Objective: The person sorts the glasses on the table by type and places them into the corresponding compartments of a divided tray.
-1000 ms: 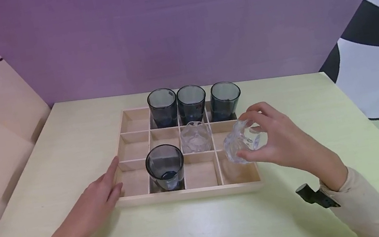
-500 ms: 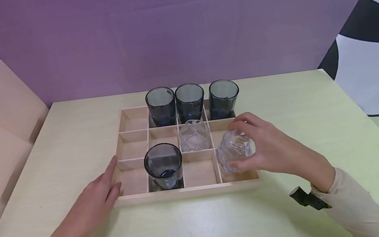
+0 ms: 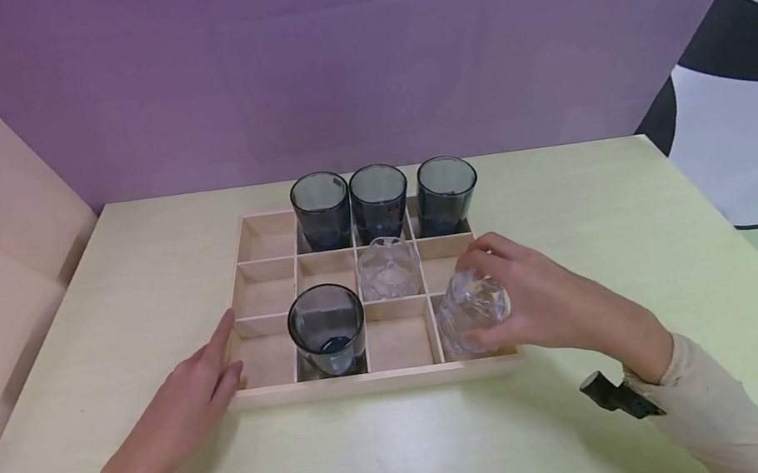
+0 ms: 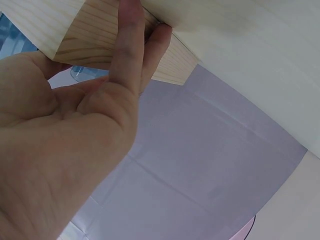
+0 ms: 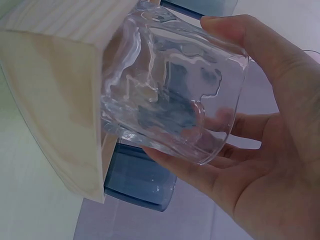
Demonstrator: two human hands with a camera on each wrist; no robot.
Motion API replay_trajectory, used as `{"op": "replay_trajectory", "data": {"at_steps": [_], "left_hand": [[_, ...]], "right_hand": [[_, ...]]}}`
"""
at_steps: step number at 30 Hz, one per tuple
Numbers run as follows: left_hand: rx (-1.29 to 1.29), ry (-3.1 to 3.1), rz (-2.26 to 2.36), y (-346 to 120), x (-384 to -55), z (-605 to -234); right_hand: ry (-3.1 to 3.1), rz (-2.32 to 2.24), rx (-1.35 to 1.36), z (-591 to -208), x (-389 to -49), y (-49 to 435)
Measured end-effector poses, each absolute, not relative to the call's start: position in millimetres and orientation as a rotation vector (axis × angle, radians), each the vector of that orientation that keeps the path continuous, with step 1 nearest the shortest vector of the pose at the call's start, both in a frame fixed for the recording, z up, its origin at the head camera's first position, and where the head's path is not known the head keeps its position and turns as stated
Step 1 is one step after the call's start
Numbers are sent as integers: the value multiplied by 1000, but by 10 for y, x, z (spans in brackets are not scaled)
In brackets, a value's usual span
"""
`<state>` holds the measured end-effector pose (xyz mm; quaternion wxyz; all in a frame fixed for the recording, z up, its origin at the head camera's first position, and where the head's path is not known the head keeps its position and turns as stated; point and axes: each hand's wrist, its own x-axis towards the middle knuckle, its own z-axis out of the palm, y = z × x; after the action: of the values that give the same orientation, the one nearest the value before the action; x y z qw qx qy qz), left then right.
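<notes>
My right hand (image 3: 533, 290) grips a clear, wavy-sided glass (image 3: 470, 309) between thumb and fingers. The glass stands in the front right compartment of a wooden divided tray (image 3: 374, 383). In the right wrist view, the lower end of the clear glass (image 5: 170, 85) is inside the tray's wall (image 5: 55, 90), its rim toward my palm. My left hand (image 3: 180, 402) rests against the tray's left side near the front. The left wrist view shows its fingers (image 4: 131, 45) along the wooden side wall (image 4: 87, 37). A second clear glass (image 3: 389, 270) sits in the middle row.
Three smoky grey glasses (image 3: 380, 201) stand in the tray's back row. Another grey glass (image 3: 329, 330) is in the front row, second compartment from the left. The tray lies on a pale table (image 3: 358, 460), with a purple panel (image 3: 347, 56) behind it.
My right hand has moved left and lowered the clear glass from above the tray into the front right compartment. My left hand stays at the tray's side.
</notes>
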<state>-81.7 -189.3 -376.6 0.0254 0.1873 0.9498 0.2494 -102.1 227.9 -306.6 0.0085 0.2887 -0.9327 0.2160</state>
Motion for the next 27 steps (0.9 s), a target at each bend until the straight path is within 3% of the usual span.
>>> {"op": "replay_trajectory", "data": {"at_steps": [27], "left_hand": [[582,2938,772,-1892,-807,-3759]], "right_hand": [[-3070,579,961,-3265,-1056,2188]]}}
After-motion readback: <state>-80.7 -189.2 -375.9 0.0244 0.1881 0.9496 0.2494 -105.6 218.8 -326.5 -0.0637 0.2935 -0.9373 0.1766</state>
